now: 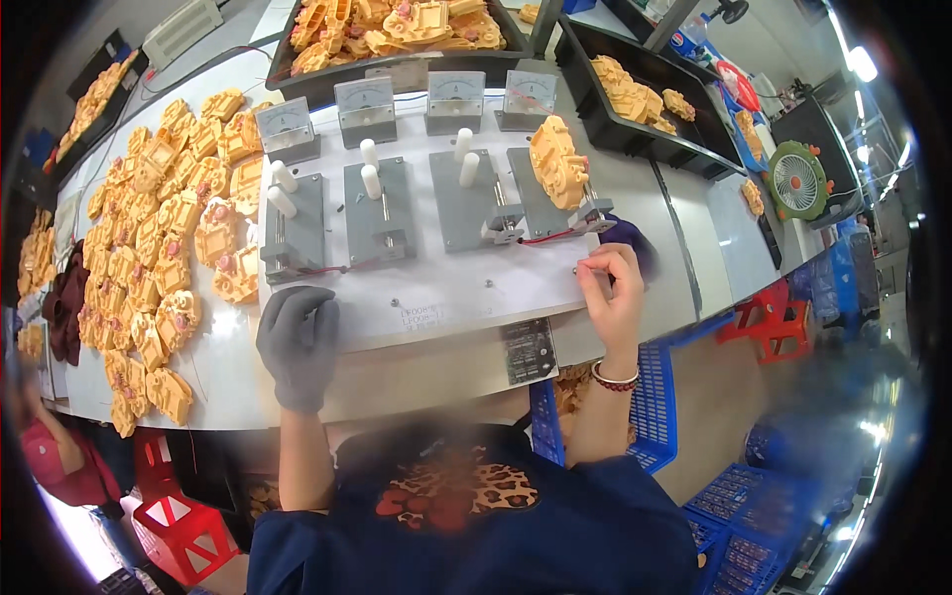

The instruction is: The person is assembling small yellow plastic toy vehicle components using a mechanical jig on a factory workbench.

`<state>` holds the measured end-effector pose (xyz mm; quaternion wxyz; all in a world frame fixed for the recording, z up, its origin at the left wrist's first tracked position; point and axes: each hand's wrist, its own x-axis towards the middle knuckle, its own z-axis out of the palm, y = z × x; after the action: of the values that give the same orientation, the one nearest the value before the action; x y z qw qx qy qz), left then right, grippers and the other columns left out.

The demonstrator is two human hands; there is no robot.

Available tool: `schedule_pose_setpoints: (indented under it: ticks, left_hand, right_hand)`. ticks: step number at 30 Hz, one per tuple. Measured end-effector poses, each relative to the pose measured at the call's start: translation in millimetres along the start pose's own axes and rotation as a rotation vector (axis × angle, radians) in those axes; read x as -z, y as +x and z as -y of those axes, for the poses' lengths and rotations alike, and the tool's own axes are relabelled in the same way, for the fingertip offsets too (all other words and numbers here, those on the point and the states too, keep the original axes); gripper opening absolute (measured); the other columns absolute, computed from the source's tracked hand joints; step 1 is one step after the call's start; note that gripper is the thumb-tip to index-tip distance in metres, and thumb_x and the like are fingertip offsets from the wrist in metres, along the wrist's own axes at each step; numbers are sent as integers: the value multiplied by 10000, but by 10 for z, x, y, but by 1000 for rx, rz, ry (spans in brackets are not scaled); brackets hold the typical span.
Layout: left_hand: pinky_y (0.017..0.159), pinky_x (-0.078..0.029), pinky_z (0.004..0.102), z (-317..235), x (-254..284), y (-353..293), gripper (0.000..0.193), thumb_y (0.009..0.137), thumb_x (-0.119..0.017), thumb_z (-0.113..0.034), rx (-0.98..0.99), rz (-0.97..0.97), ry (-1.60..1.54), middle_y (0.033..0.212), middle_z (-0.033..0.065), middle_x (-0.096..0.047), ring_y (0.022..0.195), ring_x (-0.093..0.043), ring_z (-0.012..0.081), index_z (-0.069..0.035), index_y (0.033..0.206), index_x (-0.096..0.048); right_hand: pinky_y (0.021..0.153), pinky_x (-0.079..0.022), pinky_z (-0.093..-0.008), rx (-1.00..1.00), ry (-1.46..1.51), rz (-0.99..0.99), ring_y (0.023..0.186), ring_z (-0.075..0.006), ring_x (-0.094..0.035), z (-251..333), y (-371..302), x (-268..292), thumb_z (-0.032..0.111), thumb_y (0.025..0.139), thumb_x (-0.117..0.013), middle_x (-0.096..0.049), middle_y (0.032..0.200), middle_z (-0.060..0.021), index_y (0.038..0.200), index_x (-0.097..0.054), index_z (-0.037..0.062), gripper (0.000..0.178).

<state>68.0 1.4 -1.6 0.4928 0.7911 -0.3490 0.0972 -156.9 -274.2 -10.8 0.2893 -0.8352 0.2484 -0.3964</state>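
My left hand (pixel 297 349), in a dark grey glove, rests with curled fingers at the table's front edge, beside the leftmost grey test fixture (pixel 297 223). Whatever its fingers hold, if anything, is hidden. My bare right hand (pixel 617 297) has thumb and forefinger pinched together near the rightmost fixture (pixel 532 194); a tiny dark bit shows by the fingertips, too small to name. On that fixture an orange-yellow plastic housing (pixel 558 164) stands tilted upright. Two middle fixtures (pixel 377 208) (pixel 464 200) carry white posts and no housing.
Several analog meters (pixel 365 107) line up behind the fixtures. Many yellow housings (pixel 149 248) cover the table's left side. Black trays (pixel 426 67) (pixel 645 129) with more housings stand behind. A green fan (pixel 796 181) is at right, and a blue basket (pixel 654 407) below the table edge.
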Motion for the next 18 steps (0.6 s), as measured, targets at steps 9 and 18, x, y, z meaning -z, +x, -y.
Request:
schedule_pose_setpoints:
  ticks: [9,18]
  left_hand:
    - [690,-500,320,-24,-6,8,109,744,-662,22,-19,11,11,832,94,-643,767,-633,234,-33,838,-665]
    - [695,-497,324,-20,-6,7,97,756,-663,17,-9,10,6,831,103,-640,774,-633,245,-28,841,-663]
  right_hand:
    - [703,-493,-264,-151,108,73,816,-173,-576,-6,-1,-1,30,824,-675,-551,920,-82,866,-639,-17,73]
    - [708,-493,-260,-141,97,44,812,-163,-564,12,-4,-24,34,834,-676,-545,918,-70,865,-646,-20,70]
